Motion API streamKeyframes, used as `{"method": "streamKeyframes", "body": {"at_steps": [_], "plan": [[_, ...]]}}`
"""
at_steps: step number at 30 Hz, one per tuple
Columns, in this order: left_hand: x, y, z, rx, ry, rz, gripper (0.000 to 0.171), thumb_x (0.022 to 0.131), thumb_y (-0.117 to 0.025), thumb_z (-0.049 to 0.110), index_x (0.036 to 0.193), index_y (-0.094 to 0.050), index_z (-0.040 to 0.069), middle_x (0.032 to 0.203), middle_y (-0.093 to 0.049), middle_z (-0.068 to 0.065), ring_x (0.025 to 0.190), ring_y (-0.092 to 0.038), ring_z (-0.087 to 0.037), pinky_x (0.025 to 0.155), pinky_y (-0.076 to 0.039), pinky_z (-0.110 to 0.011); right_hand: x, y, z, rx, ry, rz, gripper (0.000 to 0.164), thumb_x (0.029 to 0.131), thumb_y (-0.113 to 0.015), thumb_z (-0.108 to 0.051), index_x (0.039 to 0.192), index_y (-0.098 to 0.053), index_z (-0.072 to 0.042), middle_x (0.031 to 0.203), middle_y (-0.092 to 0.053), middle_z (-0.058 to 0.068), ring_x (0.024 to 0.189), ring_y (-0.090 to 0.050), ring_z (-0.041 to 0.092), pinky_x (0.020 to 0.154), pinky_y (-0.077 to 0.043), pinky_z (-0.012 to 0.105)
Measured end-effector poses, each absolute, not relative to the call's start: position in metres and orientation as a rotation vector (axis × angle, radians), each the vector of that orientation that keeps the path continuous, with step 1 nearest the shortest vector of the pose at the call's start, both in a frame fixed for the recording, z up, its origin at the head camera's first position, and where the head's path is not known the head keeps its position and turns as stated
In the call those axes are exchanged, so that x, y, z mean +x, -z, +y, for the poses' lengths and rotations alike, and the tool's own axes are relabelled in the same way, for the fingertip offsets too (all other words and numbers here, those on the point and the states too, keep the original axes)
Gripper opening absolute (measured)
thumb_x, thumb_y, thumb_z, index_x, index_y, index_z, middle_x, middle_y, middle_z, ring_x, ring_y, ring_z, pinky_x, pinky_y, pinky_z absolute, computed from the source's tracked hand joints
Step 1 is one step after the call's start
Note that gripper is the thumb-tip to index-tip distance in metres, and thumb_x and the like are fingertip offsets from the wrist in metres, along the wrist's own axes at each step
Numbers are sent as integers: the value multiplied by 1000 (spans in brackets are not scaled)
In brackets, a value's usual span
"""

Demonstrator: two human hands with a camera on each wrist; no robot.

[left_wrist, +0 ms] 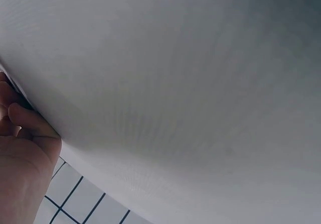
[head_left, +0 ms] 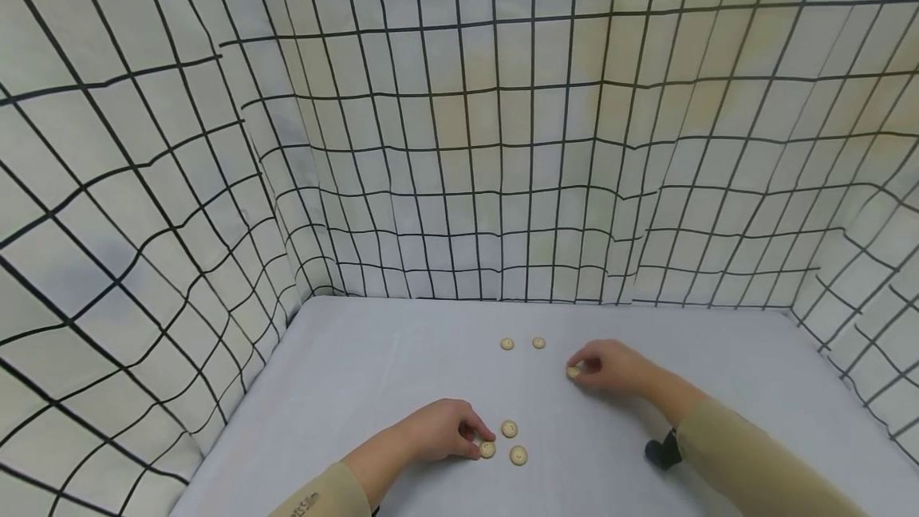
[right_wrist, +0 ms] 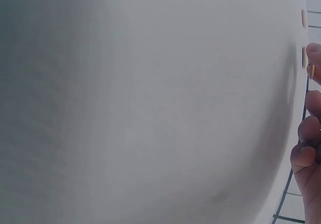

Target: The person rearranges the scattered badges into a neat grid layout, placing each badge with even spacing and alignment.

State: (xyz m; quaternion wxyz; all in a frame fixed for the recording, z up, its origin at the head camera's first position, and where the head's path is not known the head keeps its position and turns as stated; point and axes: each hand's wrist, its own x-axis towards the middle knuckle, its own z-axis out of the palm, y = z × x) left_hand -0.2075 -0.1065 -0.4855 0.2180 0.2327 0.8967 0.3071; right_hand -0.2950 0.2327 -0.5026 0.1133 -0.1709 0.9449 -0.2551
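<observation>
On the white tabletop, my left hand (head_left: 448, 431) has its thumb and forefinger around the edge of a round cream button (head_left: 487, 449), pinching it. Just right of those fingertips lie two more buttons, one farther back (head_left: 510, 428) and one nearer (head_left: 518, 455). My right hand (head_left: 610, 367), farther back and to the right, pinches another button (head_left: 573, 372) between thumb and forefinger. That button (right_wrist: 311, 72) shows edge-on at the fingertips in the right wrist view. In the left wrist view the left hand (left_wrist: 25, 143) has curled fingers, and its button is hidden.
Two buttons, a left one (head_left: 506, 344) and a right one (head_left: 538, 342), lie side by side toward the back of the white table (head_left: 373, 357). White walls with a black grid (head_left: 459, 142) enclose the back and sides. A dark wrist device (head_left: 664, 451) hangs below the right sleeve.
</observation>
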Motion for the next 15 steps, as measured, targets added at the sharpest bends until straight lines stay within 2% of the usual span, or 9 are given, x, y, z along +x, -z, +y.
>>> {"method": "streamKeyframes", "body": {"at_steps": [5, 15], "plan": [[-209, 487, -106, 659, -842, 2484, 20, 80, -82, 15, 98, -80, 24, 77, -55, 10, 71, -48, -3, 68, -41, -24, -303, 505, 238, -453, 757, 2794, 23, 83, -79, -23, 105, -73, -28, 95, -62, -9, 88, -54, 13, 83, -48, 39], [-210, 487, -105, 656, -837, 2485, 21, 80, -82, 15, 98, -80, 24, 76, -54, 9, 71, -48, -4, 68, -41, -24, -316, 503, 245, -423, 785, 2804, 26, 85, -77, -24, 111, -73, -22, 96, -62, -3, 89, -53, 16, 82, -47, 40]]}}
